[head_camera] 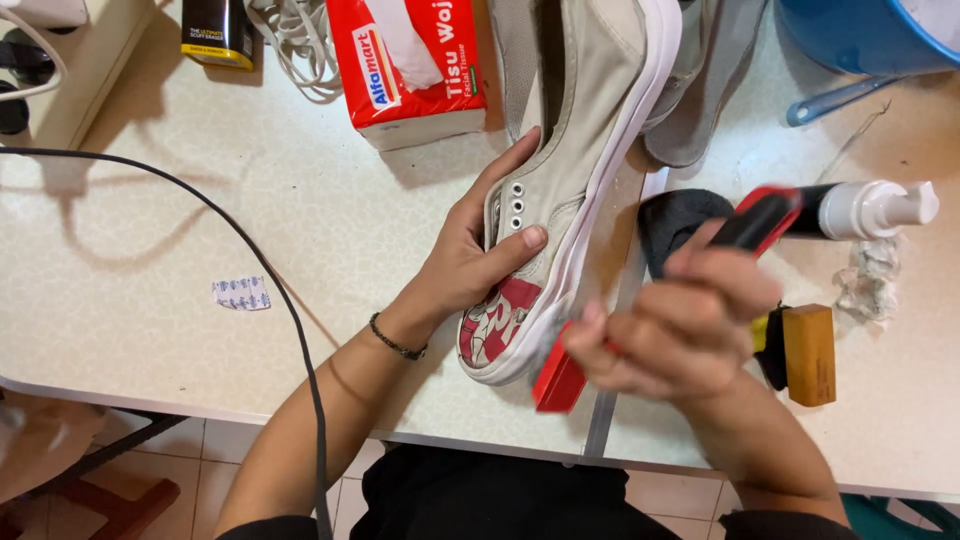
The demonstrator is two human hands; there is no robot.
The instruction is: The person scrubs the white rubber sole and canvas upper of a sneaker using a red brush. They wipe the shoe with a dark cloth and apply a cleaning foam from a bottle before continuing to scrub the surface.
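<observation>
My left hand point(470, 255) grips a beige canvas sneaker point(570, 150) by its side near the eyelets, thumb over the upper. The shoe lies tilted on the pale table point(200, 250), its white sole rim facing right and a red printed patch at the near end. My right hand point(680, 325), blurred, is closed around a red and black brush point(560, 380) whose lower end sits by the shoe's near end and sole.
A red tissue box point(410, 65) and white laces point(295, 40) lie at the back. A pump spray bottle point(870, 208), a crumpled tissue point(870, 280), a wooden-handled brush point(808, 352), a dark cloth point(675, 220), a blue basin point(860, 35) and another shoe point(700, 90) sit right. A black cable point(250, 255) crosses the left.
</observation>
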